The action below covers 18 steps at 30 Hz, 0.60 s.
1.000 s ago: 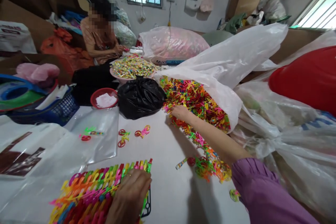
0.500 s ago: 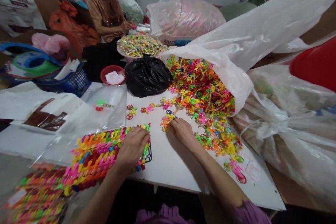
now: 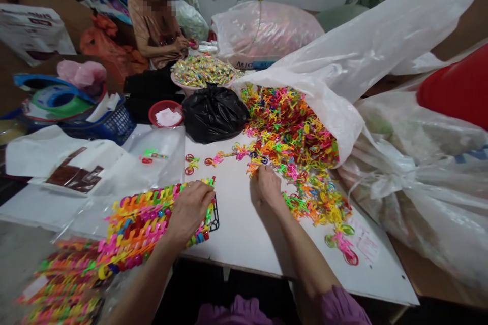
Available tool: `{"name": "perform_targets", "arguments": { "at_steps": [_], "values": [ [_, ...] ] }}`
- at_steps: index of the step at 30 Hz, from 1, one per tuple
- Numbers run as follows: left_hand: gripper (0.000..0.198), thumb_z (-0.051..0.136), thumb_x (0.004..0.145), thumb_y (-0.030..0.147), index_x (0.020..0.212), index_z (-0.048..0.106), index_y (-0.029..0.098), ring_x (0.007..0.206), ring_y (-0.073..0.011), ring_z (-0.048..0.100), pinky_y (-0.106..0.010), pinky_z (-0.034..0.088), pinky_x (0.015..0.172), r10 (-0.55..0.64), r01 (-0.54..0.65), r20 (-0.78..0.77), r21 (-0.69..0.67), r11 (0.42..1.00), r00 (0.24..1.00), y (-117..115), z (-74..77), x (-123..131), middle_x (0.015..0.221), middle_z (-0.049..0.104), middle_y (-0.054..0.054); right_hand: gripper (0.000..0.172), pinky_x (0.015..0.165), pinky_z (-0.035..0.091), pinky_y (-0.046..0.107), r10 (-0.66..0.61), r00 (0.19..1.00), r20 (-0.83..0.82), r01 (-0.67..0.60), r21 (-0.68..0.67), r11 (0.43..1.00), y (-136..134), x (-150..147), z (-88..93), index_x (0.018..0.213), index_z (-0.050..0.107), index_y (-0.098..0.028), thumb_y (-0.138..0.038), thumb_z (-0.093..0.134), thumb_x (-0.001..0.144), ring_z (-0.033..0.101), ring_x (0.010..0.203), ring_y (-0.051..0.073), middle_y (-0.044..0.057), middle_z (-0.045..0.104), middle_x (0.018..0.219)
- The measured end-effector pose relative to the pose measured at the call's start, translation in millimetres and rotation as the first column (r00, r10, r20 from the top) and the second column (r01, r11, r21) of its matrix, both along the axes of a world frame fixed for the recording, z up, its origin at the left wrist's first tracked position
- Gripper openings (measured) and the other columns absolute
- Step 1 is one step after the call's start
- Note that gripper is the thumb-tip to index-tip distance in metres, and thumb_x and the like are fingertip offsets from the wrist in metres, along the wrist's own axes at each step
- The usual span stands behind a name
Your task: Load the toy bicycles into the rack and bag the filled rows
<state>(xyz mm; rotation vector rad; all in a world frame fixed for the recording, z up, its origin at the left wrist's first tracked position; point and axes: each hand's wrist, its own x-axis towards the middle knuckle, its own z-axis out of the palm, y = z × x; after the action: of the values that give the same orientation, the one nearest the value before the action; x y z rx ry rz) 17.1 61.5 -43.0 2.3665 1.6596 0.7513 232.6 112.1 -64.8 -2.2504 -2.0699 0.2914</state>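
Since half a second ago, the right hand (image 3: 270, 185) has slid a bit away from the left hand (image 3: 193, 203), closer to the big pile of bright toys (image 3: 328, 195) on the white surface (image 3: 236, 226). Its fingers are close together at some small orange toys (image 3: 252, 167) by the pile — I cannot tell if its grip holds one. The left hand lies on top of rows of toys (image 3: 139, 226); its grip is hidden, so I cannot tell if it holds any.

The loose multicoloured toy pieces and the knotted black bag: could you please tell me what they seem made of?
Loose multicoloured toy pieces: probably moulded plastic, judging by bright solid colours and thin, repeated shapes; finish too small to judge.
Knotted black bag: apparently thin plastic film, glossy, with highlights along its creases.
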Motion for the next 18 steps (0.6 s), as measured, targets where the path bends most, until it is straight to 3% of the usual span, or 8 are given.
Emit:
{"name": "perform_targets", "arguments": {
  "at_steps": [5,9,12,15,18],
  "values": [
    [0.017,0.045,0.087,0.028,0.078,0.057,0.019,0.078,-0.0178,0.056,-0.031,0.042,0.075,0.001,-0.001,0.007,0.0,1.0,1.0,1,-0.3,0,0.078,0.061,-0.003,0.025,0.067,0.039,0.026,0.06,0.994,-0.089,-0.067,-0.082,0.994,6,11,4.3,0.105,0.054,-0.016,-0.022,0.037,0.089,0.06,0.087,0.02,0.01,0.063,0.095],
    [0.019,0.044,0.087,0.029,0.077,0.057,0.019,0.078,-0.0177,0.055,-0.031,0.041,0.075,-0.01,0.01,0.008,0.022,1.0,1.0,3,-2.9,-1,0.077,0.061,-0.002,0.027,0.068,0.038,0.026,0.015,1.0,0.001,-0.015,0.021,1.0,11,22,-0.8,0.107,0.055,-0.016,-0.016,0.04,0.084,0.057,0.092,0.02,0.011,0.059,0.105],
    [0.018,0.045,0.087,0.029,0.078,0.058,0.019,0.078,-0.0179,0.055,-0.031,0.041,0.075,0.002,-0.002,-0.001,0.015,1.0,1.0,4,-5.0,-2,0.078,0.061,-0.003,0.021,0.069,0.038,0.027,0.048,0.998,0.032,-0.051,0.067,0.996,20,22,-8.3,0.097,0.058,-0.014,-0.016,0.044,0.082,0.057,0.091,0.021,0.013,0.059,0.104],
    [0.017,0.046,0.087,0.028,0.079,0.058,0.019,0.078,-0.0179,0.055,-0.032,0.041,0.075,-0.001,0.001,0.01,0.012,1.0,1.0,4,-6.4,-2,0.078,0.062,-0.002,0.016,0.064,0.038,0.026,0.105,0.986,-0.127,-0.098,0.062,0.993,27,17,-7.7,0.086,0.06,-0.015,-0.024,0.048,0.081,0.058,0.079,0.019,0.01,0.063,0.09],
    [0.018,0.045,0.087,0.028,0.078,0.059,0.02,0.079,-0.018,0.055,-0.032,0.041,0.077,-0.011,0.011,0.023,0.017,1.0,1.0,4,-6.9,-3,0.079,0.062,-0.002,0.014,0.059,0.036,0.022,0.142,0.892,-0.43,-0.091,0.137,0.986,28,8,-0.5,0.081,0.06,-0.017,-0.028,0.053,0.077,0.055,0.066,0.014,0.003,0.062,0.074]
  ]
}}
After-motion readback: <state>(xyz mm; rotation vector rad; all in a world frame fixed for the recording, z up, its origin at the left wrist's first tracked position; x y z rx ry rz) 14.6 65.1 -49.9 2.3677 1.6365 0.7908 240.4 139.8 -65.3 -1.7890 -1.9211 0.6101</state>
